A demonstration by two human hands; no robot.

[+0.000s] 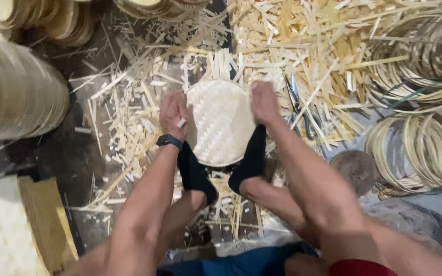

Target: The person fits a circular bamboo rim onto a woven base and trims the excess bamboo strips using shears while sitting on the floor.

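Note:
A round woven bamboo tray (222, 122) lies on the floor in front of me, with loose strip ends sticking out at its far edge. My left hand (173, 113) grips its left rim; a black watch sits on that wrist. My right hand (263, 102) presses on its right rim, fingers curled over the edge. Both my feet in black socks (196, 174) brace the tray's near edge from below.
Bamboo offcuts (303, 46) litter the floor. Scissors (296, 99) lie just right of the tray. Coils of bamboo hoops (425, 143) sit at right, stacked round trays (16, 92) at left, a round wooden block (355, 168) near my right knee.

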